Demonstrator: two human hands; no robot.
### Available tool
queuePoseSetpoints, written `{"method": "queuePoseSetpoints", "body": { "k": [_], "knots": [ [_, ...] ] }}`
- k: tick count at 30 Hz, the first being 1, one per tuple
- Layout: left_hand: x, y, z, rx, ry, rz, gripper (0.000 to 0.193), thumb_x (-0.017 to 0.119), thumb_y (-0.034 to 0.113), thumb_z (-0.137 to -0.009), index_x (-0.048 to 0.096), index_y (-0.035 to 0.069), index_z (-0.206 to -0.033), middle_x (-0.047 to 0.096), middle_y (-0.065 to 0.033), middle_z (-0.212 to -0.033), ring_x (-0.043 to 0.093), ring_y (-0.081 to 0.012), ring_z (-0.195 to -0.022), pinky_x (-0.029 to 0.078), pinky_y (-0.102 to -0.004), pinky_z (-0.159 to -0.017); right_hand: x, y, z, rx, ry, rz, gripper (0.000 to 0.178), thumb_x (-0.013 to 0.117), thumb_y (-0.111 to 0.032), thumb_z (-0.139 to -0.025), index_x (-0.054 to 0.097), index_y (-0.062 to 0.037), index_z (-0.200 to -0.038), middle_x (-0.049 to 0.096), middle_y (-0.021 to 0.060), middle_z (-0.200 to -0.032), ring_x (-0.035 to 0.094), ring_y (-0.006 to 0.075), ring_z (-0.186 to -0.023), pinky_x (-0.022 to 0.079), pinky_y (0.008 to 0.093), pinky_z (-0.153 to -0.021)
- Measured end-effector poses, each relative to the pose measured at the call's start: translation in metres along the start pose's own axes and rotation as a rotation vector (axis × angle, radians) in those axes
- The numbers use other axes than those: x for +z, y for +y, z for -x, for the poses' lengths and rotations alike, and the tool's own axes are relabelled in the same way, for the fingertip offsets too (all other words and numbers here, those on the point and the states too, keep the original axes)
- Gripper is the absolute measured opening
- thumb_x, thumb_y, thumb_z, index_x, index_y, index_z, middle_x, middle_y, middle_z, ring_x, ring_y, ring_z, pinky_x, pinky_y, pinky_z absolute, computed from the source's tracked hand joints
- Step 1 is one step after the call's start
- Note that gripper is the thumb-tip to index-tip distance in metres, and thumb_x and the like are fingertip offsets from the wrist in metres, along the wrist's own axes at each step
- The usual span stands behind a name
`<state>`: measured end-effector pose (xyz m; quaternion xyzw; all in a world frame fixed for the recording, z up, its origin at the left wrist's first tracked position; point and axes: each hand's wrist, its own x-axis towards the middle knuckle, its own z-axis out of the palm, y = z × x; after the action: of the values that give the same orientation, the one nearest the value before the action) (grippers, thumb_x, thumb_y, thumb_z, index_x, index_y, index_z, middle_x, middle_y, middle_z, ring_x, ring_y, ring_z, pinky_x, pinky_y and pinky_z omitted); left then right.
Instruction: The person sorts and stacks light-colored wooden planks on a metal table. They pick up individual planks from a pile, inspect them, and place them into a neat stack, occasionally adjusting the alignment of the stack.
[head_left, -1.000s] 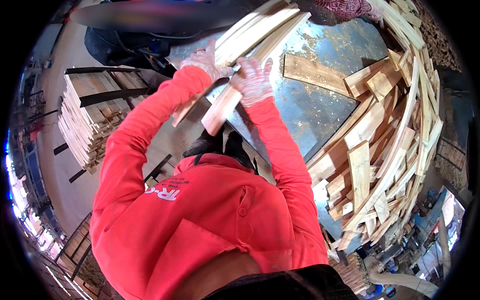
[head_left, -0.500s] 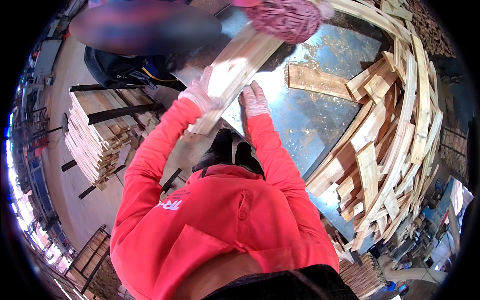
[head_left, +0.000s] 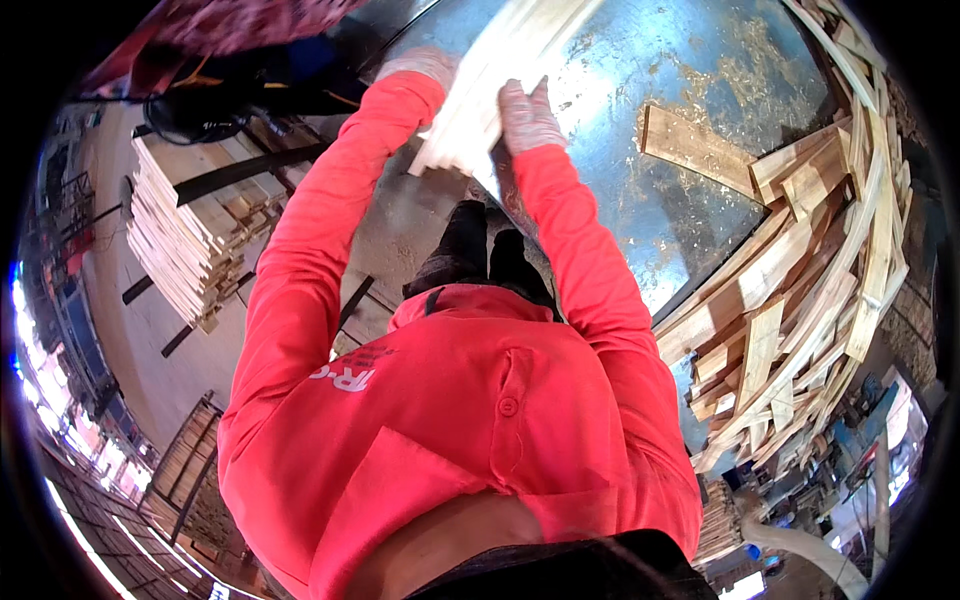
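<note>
Several pale wooden boards (head_left: 490, 85) lie together over the metal table's near left corner, their stepped ends facing me and their far part cut off by the upper edge. My left hand (head_left: 418, 66), in a thin whitish glove, grips them at the left side; its fingertips are blurred and partly hidden. Against the right side of the boards rests my right hand (head_left: 530, 115), gloved too, its visible fingers apart and pointing away from me. Both red sleeves reach forward.
The metal table (head_left: 610, 205) carries sawdust and a short loose board (head_left: 698, 150). A heap of offcuts (head_left: 790, 290) covers its right side. On the left stands a stack of boards (head_left: 190, 230) with dark bars. Another person's pinkish patterned clothing (head_left: 250, 25) shows at the upper left.
Both hands have moved farther away, with the boards between them. The boards now show several edges instead of a broad face. The other person has shifted left, and the view has tilted.
</note>
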<state>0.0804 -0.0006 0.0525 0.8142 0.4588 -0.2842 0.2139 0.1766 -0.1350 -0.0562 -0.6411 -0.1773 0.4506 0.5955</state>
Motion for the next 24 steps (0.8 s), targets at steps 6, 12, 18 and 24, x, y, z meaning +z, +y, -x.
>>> {"method": "queuePoseSetpoints", "body": {
  "k": [6,12,18,24],
  "knots": [
    [0.010,-0.002,0.038,0.120,0.607,0.251,0.097,0.081,0.047,-0.063,0.036,-0.004,-0.132,0.057,-0.0277,-0.116,0.057,-0.0410,-0.110,0.045,-0.0445,-0.095,0.007,-0.064,-0.006,-0.020,-0.554,0.600,0.049,0.043,-0.026,-0.092,0.045,-0.0015,-0.134,0.049,0.0283,-0.133,0.043,0.0359,-0.130,0.031,0.0351,-0.112],
    [0.032,-0.017,0.020,0.076,0.531,0.102,0.108,0.075,0.046,-0.069,0.014,0.004,-0.147,0.049,-0.0329,-0.123,0.050,-0.0464,-0.114,0.044,-0.0488,-0.095,-0.214,-0.100,-0.018,-0.229,-0.119,1.920,0.090,0.073,-0.016,-0.067,0.031,-0.0165,-0.146,0.040,0.0178,-0.144,0.037,0.0344,-0.135,0.018,0.0557,-0.113],
    [0.030,-0.017,0.013,0.132,0.335,-0.029,0.092,0.069,0.042,-0.078,0.017,0.005,-0.144,0.046,-0.0332,-0.127,0.056,-0.0490,-0.105,0.046,-0.0508,-0.090,-0.264,-0.115,-0.048,-0.100,-0.219,2.066,0.060,0.053,-0.020,-0.089,0.035,-0.0216,-0.145,0.040,0.0053,-0.148,0.041,0.0302,-0.134,0.019,0.0611,-0.112],
    [0.107,0.084,0.116,0.683,0.331,0.661,0.047,0.055,0.017,-0.091,0.049,-0.007,-0.131,0.060,-0.0229,-0.121,0.059,-0.0322,-0.110,0.046,-0.0392,-0.095,-0.220,-0.075,-0.006,-0.337,-0.520,1.851,0.038,0.067,-0.024,-0.073,0.071,-0.0051,-0.106,0.065,0.0199,-0.115,0.061,0.0377,-0.109,0.040,0.0616,-0.095]
  ]
}}
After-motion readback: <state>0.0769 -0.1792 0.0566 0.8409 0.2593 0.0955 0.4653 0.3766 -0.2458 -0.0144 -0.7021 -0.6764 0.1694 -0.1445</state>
